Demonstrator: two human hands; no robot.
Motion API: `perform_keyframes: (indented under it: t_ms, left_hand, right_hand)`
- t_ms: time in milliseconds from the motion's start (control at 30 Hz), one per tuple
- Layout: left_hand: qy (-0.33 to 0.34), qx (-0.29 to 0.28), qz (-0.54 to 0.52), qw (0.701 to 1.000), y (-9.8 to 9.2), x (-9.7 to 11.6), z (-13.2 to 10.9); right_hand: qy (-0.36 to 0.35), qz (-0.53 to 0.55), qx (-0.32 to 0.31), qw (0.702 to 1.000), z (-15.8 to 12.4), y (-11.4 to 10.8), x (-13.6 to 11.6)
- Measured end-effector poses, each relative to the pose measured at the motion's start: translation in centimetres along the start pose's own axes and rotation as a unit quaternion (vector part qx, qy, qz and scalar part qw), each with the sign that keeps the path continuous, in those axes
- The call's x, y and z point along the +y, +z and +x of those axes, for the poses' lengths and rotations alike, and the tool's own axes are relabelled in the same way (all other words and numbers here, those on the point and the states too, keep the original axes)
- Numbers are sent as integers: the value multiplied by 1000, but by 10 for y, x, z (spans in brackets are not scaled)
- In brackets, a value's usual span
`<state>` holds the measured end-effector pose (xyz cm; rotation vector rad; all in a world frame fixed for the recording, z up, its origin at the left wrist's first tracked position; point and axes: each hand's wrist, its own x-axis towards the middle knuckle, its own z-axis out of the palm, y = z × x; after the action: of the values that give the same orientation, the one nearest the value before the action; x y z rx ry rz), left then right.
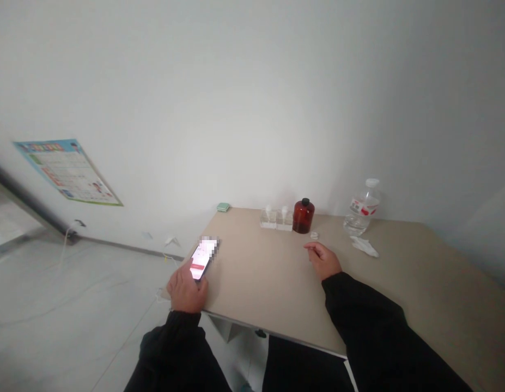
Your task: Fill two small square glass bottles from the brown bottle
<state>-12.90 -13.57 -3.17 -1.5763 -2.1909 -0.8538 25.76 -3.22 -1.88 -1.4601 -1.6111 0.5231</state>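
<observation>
My left hand (187, 288) is wrapped round the lower end of a phone (202, 258) with a lit white screen and a red bar, at the left side of the beige table (256, 272). Above the table's right half is my right hand (323, 260), its fingers curled together; whatever they may hold is too small to make out. Beyond that hand lies a small whitish item (314, 236), next to a brown bottle (303, 216) with a black cap.
Two clear containers (276, 220) stand left of the brown bottle. Toward the right are a clear water bottle (361, 209) and a crumpled white tissue (364, 246). A green stack (223, 207) sits at the back left corner. The wall carries a poster (68, 171).
</observation>
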Motion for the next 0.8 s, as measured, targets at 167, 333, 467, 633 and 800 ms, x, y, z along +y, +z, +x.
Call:
perform_keyframes:
  t_ms: [167,333,467,633,800]
  left_hand:
    - [-26,0,-8,1000,-3,4,2]
    - [-35,-22,-12,999,-7,9,4]
    - [-40,-35,-1,999,-7,10,4]
    - [-37,-51,8,998,-6,11,4]
    - [-42,-65,12,997,-7,13,5]
  right_hand:
    - [4,-2,1,1000,1,0,0]
    - [8,-1,-2,1000,2,1,-1]
    - [9,-4,-3,1000,2,1,0]
    - [10,-7,-4,1000,2,1,2]
    - [9,-4,-2,1000,1,1,2]
